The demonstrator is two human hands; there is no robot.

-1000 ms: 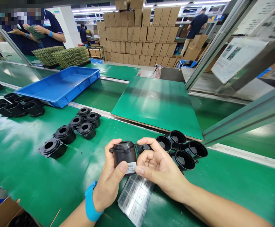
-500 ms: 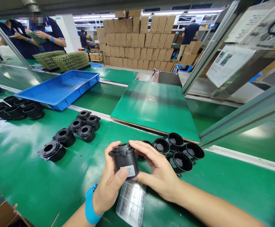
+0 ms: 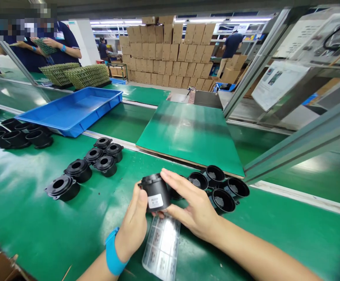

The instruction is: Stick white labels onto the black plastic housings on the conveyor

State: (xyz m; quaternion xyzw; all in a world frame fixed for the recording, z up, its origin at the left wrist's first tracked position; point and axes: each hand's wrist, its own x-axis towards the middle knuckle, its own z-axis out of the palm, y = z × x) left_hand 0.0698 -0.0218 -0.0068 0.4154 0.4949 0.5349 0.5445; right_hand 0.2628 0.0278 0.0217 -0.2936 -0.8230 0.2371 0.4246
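Note:
Between both hands I hold a black cylindrical plastic housing [image 3: 157,191], raised above the green bench, its white label facing me. My left hand [image 3: 134,224], with a blue wristband, supports it from the left and below. My right hand [image 3: 191,203] grips its right side, fingers at the top rim and thumb near the bottom. Beneath the hands lies a clear compartment box [image 3: 162,246] with small labels or parts inside. To the right stand several black open cups [image 3: 223,200], one partly hidden by my right hand. Several black flanged rings [image 3: 63,187] sit to the left.
A blue tray [image 3: 73,111] rests across the bench edge at the back left, with more black cups [image 3: 14,138] near it. A green board [image 3: 190,136] bridges the conveyor ahead. A metal post [image 3: 298,136] slants at the right. Co-workers stand at the far left.
The housing has turned in my hands, so its label now sits further left and faces me more fully. My left thumb has moved off the label to the housing's left side.

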